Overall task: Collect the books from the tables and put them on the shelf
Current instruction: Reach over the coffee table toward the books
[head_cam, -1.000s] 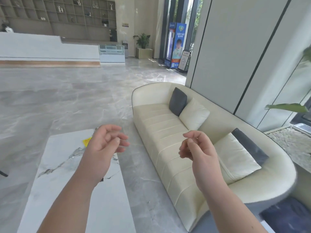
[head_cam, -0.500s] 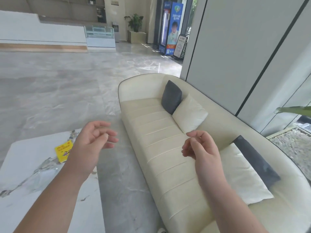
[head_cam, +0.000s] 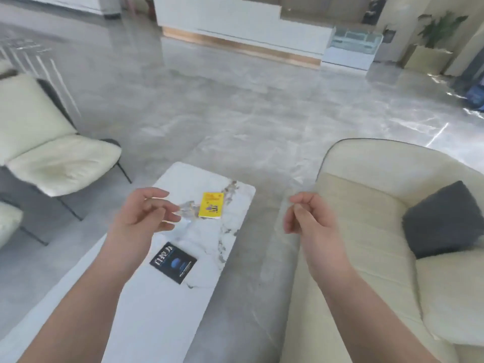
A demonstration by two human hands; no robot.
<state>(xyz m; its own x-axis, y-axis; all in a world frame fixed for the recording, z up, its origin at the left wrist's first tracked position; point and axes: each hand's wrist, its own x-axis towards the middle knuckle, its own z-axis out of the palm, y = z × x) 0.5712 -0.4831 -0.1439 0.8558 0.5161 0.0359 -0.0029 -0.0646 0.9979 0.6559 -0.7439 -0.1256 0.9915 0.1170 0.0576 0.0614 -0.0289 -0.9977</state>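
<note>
Two books, yellow book (head_cam: 211,205) just beyond left grip (head_cam: 142,218) (empty), dark book (head_cam: 173,262) below

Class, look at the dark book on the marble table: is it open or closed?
Closed. The dark book lies flat on the marble table, only its front cover showing, no pages spread.

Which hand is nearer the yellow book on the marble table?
Left. The left hand hovers just left of the yellow book, over the table; the right hand is farther off, over the floor by the sofa.
</note>
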